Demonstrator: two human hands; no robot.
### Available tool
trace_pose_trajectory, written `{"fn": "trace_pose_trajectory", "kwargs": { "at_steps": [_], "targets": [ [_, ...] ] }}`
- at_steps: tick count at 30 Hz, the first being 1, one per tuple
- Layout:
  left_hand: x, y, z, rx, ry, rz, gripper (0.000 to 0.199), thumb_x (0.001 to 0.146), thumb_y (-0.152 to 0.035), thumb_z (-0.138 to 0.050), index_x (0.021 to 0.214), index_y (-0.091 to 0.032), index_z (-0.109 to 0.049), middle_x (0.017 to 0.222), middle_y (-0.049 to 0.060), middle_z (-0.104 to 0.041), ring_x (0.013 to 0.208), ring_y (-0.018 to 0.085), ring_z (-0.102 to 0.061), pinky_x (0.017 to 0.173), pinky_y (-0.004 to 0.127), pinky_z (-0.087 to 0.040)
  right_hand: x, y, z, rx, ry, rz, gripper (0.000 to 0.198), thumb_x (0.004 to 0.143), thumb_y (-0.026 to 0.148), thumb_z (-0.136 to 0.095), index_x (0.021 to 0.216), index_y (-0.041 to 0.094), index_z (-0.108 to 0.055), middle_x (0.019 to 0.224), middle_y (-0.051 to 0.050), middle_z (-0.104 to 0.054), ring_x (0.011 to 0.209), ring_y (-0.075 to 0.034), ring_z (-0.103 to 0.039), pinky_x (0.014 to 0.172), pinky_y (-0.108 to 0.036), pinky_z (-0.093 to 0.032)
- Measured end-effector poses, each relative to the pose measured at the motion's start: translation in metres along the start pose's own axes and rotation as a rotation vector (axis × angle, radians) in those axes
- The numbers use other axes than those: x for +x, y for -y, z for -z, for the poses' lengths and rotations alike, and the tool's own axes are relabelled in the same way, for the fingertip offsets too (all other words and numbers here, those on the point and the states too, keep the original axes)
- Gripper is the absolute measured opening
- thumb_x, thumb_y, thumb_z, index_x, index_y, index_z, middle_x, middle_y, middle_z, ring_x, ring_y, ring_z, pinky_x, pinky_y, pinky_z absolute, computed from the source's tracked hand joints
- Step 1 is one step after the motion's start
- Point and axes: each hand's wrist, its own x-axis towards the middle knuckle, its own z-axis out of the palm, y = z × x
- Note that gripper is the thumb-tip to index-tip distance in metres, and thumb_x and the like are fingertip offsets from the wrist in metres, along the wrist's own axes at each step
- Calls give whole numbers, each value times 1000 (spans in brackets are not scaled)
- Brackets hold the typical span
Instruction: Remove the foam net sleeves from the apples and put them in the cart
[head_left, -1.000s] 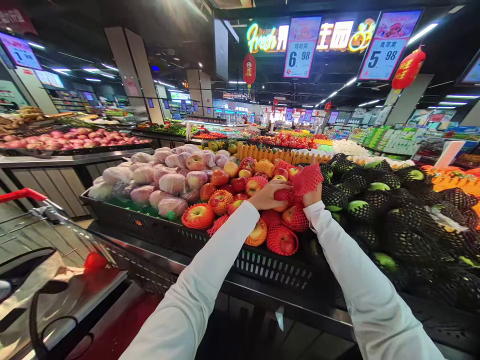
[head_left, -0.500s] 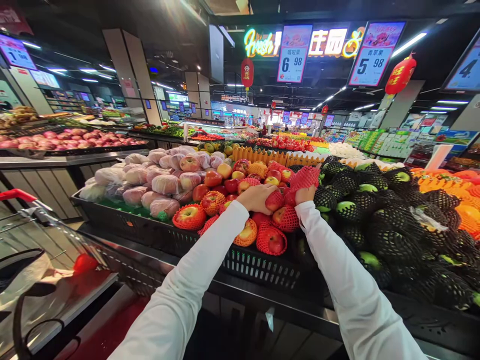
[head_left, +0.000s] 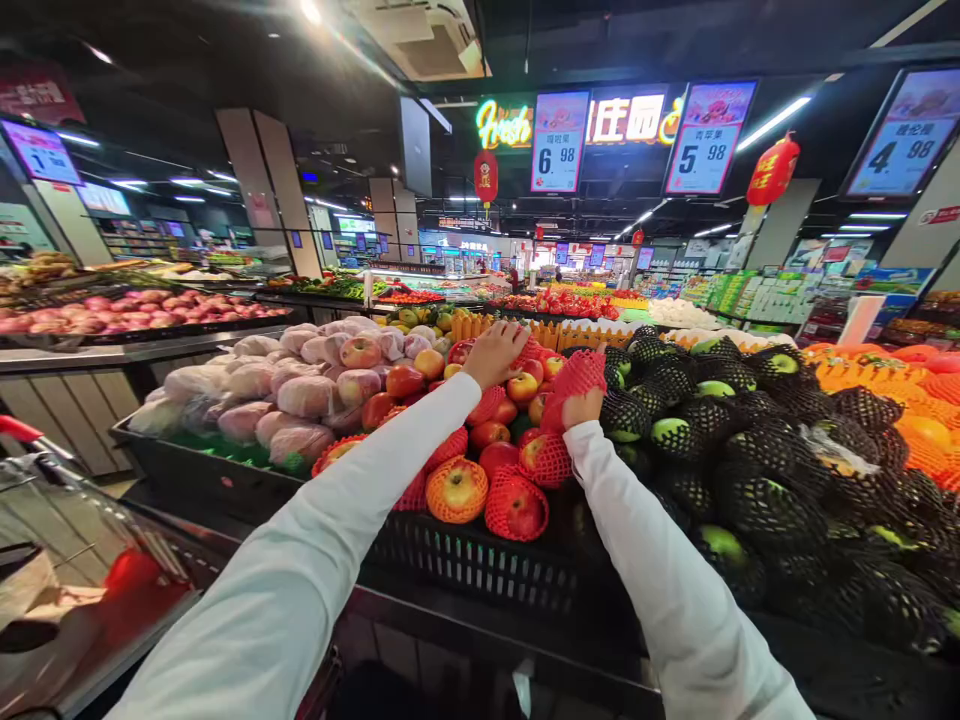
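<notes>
My left hand [head_left: 496,353] reaches over the back of the apple pile, its fingers bent. What lies under them is hidden; an apple in a red foam net touches or nearly touches the fingertips. My right hand [head_left: 582,408] is closed around a red foam net sleeve [head_left: 582,374], which stands up above the fist. Whether fruit is inside the sleeve I cannot tell. Between the arms lie bare red apples [head_left: 489,435]. In front sit an apple in an orange net [head_left: 457,490] and an apple in a red net [head_left: 517,505].
A black crate [head_left: 472,560] holds the apples. Plastic-wrapped fruit [head_left: 307,396] is heaped to the left. Green fruit in black nets [head_left: 765,500] fills the right side. A shopping cart [head_left: 82,500] stands at the left. Price screens [head_left: 559,142] hang overhead.
My left hand has left the front red apple and moved back over the pile. The right hand still grips the red sleeve. The view has shifted slightly.
</notes>
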Motion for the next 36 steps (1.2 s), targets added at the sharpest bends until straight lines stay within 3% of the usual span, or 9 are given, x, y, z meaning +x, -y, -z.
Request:
{"fn": "trace_pose_trajectory", "kwargs": {
  "at_steps": [5, 10, 16, 21, 25, 29, 33, 36],
  "targets": [
    [37, 7, -32, 80, 60, 86, 82, 80, -31, -66, 150, -8, -28, 131, 20, -48, 118, 34, -44, 100, 42, -42, -4, 11, 5, 37, 9, -46, 73, 95, 40, -35, 153, 0, -18, 156, -23, -27, 136, -24, -44, 107, -37, -41],
    [62, 5, -56, -14, 87, 260, 86, 79, -28, -67, 150, -6, -23, 132, 21, -49, 121, 33, -44, 104, 42, -38, -5, 15, 11, -124, 105, -20, 62, 96, 38, -33, 151, 9, -32, 161, -17, -17, 126, -27, -54, 98, -37, -48],
    [67, 7, -81, -111, 191, 171, 81, 70, -21, -71, 143, -15, -35, 142, 17, -43, 134, 32, -36, 111, 46, -33, -5, 19, 15, -244, 180, -73, 68, 95, 39, -33, 156, 10, -20, 138, -20, -54, 101, -29, -66, 89, -41, -51],
    [68, 13, -89, -336, 246, 213, 64, 81, -43, -61, 139, -21, -44, 157, 15, -20, 144, 36, -24, 114, 51, -29, -5, 21, 14, -183, 156, -80, 70, 94, 42, -36, 154, 9, -26, 126, -21, -61, 104, -32, -65, 90, -43, -50],
    [70, 17, -97, -434, 212, 242, 44, 94, -42, -45, 134, -25, -51, 157, 12, -22, 145, 29, -27, 116, 48, -27, -4, 14, 13, -182, 161, -63, 71, 94, 45, -34, 154, 7, -27, 129, -22, -58, 111, -33, -62, 96, -45, -48],
    [70, 19, -108, -476, 197, 285, 46, 100, -41, -33, 144, -31, -43, 158, 11, -21, 146, 30, -25, 115, 51, -26, -3, 4, 11, -195, 201, -23, 67, 95, 50, -30, 148, 10, -40, 145, -22, -44, 115, -34, -60, 97, -47, -48],
    [72, 19, -109, -445, 207, 257, 54, 98, -34, -37, 150, -19, -30, 156, 14, -28, 146, 26, -25, 118, 43, -23, -2, 5, 12, -201, 200, -16, 67, 95, 49, -32, 148, 8, -39, 144, -22, -46, 120, -33, -57, 102, -48, -45],
    [73, 21, -107, -451, 189, 279, 57, 96, -33, -41, 147, -9, -28, 151, 18, -36, 141, 26, -36, 115, 40, -29, -2, 13, 14, -203, 197, -24, 65, 94, 45, -34, 148, 11, -39, 147, -19, -43, 120, -33, -57, 103, -48, -45]
  ]
}}
